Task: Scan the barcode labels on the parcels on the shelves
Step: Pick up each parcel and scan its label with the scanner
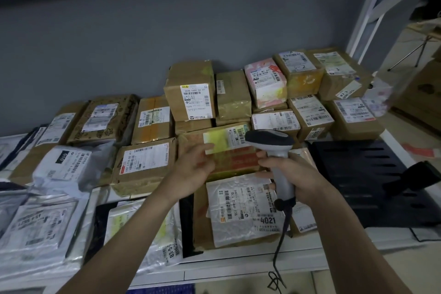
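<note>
One brown parcel (229, 153), yellow-smeared white barcode label (224, 139)

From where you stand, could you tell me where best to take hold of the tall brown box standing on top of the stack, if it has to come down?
Probably grip the tall brown box by its two side faces, reaching over the lower parcels from the front. It stands upright with its label facing you; its left side is open, while the right sits close against the neighbouring brown parcel, so shift it left first.
</note>
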